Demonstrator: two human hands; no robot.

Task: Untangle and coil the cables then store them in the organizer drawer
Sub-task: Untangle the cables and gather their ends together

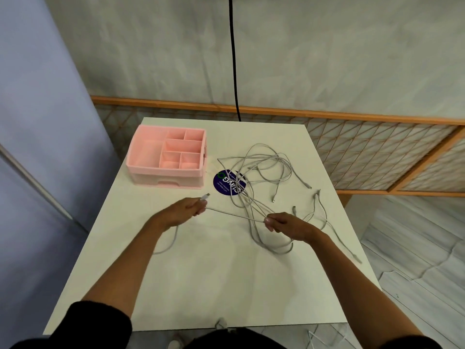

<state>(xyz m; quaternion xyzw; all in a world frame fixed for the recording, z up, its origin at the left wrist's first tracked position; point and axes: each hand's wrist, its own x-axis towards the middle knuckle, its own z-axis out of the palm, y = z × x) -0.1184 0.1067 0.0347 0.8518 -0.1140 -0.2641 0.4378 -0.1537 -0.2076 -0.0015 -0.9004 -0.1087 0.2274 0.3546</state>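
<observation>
Several grey-white cables (264, 172) lie tangled on the right half of the white table (214, 285). My left hand (187, 209) grips one cable just behind its plug, which sticks out toward the organizer. That cable runs taut to my right hand (281, 222), which pinches it at the near edge of the tangle. A slack loop of cable (166, 245) hangs under my left wrist. The pink organizer (167, 157) stands at the far left of the table, its top compartments showing nothing inside and its front drawer (168, 183) closed.
A round dark-blue sticker (227, 182) lies on the table between organizer and tangle, partly under cables. A black cord (234, 59) hangs down the wall behind the table. More cable ends (317, 336) dangle past the table's near right edge.
</observation>
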